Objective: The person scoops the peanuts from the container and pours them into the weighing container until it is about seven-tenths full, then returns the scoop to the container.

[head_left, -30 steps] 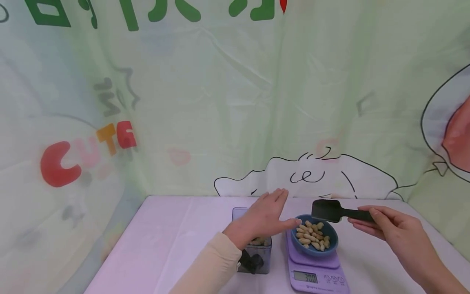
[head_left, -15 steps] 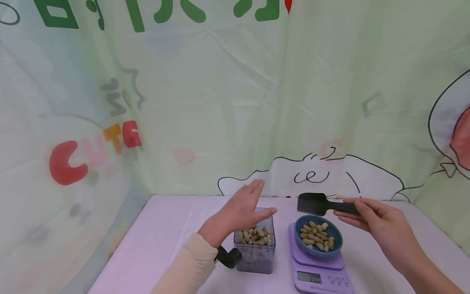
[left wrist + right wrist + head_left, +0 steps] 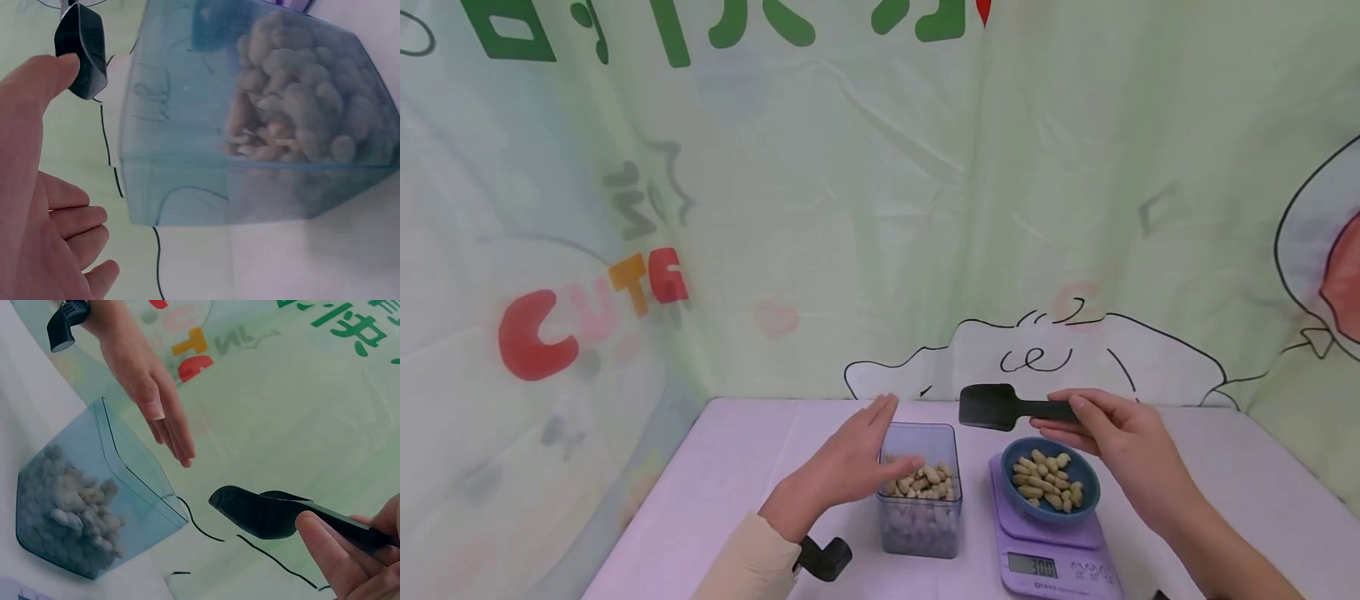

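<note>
My right hand [image 3: 1116, 433] grips the handle of a black scoop [image 3: 989, 407], its blade pointing left, above and behind the blue bowl [image 3: 1011, 492]. No peanuts show on the scoop. The left hand [image 3: 842, 462] has its fingers extended and thumb out, at the left side of a clear bluish plastic container [image 3: 920, 533], and holds nothing. Peanuts [image 3: 294, 94] fill the lower part of that container. More peanuts [image 3: 1047, 482] lie in the bowl, which sits on a purple kitchen scale [image 3: 1060, 575]. The scale's display [image 3: 1032, 565] appears to read 300.
A pale lilac tabletop [image 3: 760, 467] carries the container and the scale side by side. A printed curtain [image 3: 820, 208] hangs behind the table and along its left side. On the left wrist is a black camera mount [image 3: 825, 558].
My left hand has moved left from over the container to its left side. The right hand has carried the scoop leftward, from above the bowl toward the container.
</note>
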